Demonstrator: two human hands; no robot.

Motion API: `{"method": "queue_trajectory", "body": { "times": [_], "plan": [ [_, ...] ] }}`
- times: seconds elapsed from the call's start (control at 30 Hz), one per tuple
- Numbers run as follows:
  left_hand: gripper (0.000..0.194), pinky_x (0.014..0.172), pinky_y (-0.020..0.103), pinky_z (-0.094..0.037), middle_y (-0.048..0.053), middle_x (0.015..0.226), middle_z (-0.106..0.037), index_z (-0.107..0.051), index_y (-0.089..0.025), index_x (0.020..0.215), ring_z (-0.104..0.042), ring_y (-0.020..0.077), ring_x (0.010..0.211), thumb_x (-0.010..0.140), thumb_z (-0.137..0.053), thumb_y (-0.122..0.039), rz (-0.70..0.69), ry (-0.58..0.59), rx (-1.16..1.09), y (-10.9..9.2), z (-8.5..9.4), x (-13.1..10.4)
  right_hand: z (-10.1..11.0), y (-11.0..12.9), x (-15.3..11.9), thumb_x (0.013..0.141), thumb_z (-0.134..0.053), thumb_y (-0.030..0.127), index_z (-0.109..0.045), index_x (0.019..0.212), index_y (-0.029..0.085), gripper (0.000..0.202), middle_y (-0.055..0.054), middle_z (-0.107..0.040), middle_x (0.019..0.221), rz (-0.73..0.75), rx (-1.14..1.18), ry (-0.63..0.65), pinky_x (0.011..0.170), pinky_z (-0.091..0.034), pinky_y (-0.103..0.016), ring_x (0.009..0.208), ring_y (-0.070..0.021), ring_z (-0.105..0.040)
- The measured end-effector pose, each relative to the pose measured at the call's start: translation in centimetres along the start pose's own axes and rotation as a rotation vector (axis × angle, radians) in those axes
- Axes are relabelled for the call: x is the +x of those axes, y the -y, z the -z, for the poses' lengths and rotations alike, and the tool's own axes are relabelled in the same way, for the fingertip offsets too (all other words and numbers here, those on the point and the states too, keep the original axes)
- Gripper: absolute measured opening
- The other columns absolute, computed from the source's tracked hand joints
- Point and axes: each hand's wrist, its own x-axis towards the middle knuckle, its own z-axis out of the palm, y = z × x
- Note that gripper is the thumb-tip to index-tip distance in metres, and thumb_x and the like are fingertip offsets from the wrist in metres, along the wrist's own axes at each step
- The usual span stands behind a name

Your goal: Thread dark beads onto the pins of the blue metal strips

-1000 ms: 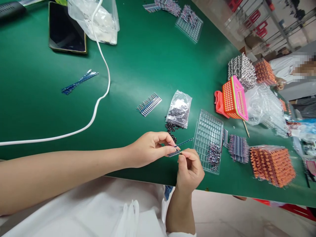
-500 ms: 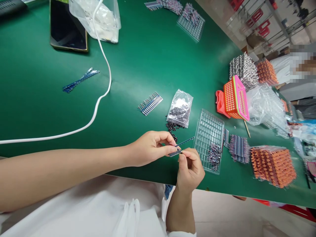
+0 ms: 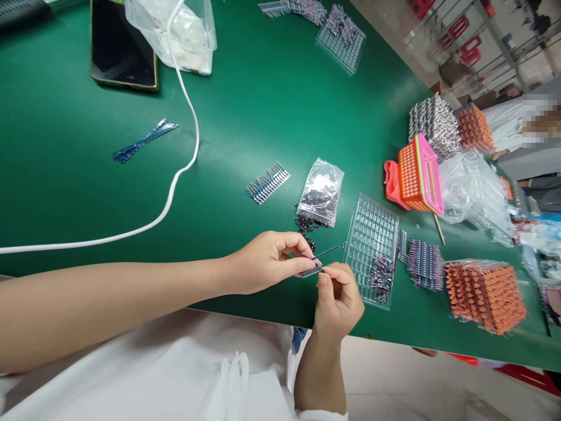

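My left hand (image 3: 265, 264) is closed, thumb against fingers, on a narrow blue strip (image 3: 332, 250) whose free end sticks out to the right. A second short piece of dark-blue strip (image 3: 309, 272) shows below the thumb. My right hand (image 3: 338, 304) pinches a small dark bead (image 3: 322, 270) at that piece's end; the fingertips mostly cover it. Just above the hands, loose dark beads (image 3: 307, 225) spill from a clear zip bag (image 3: 322, 187). Right of them lies a clear plastic tray (image 3: 368, 225) with small wired parts (image 3: 381, 275) in its lower corner.
On the green table (image 3: 245, 111) lie blue strips (image 3: 144, 141), a row of wired pieces (image 3: 268, 183), a white cable (image 3: 169, 202) and a phone (image 3: 123, 47). Rightward stand an orange-pink basket (image 3: 419, 175), plastic bags (image 3: 468, 181) and an orange stack (image 3: 484, 295). Another person sits beyond.
The hands keep almost the same pose, with the fingertips still together at the strip. The whole view has shifted very slightly.
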Motion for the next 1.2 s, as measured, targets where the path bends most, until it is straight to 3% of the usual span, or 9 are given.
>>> {"method": "queue_trajectory", "body": {
  "times": [0.27,1.2],
  "plan": [
    [0.016,0.079,0.032,-0.055,0.007,0.087,-0.073,-0.067,-0.014,0.084,-0.068,0.0176,0.081,0.083,-0.07,-0.029,0.003,0.004,0.006,-0.07,-0.03,-0.03,-0.01,-0.02,-0.04,0.088,-0.065,0.013,-0.067,0.09,0.021,0.009,-0.001,-0.061,0.078,-0.018,0.09,-0.014,0.06,-0.045,-0.027,0.073,-0.0142,-0.057],
    [0.017,0.079,0.035,-0.054,0.008,0.086,-0.07,-0.065,-0.012,0.084,-0.066,0.0185,0.08,0.082,-0.068,-0.029,0.0,0.011,0.022,-0.01,0.02,0.09,0.01,-0.11,-0.2,0.09,-0.064,0.02,-0.065,0.087,0.022,0.003,-0.002,-0.058,0.077,-0.05,0.034,-0.005,0.058,-0.043,-0.028,0.071,-0.0151,-0.055]
  ]
}}
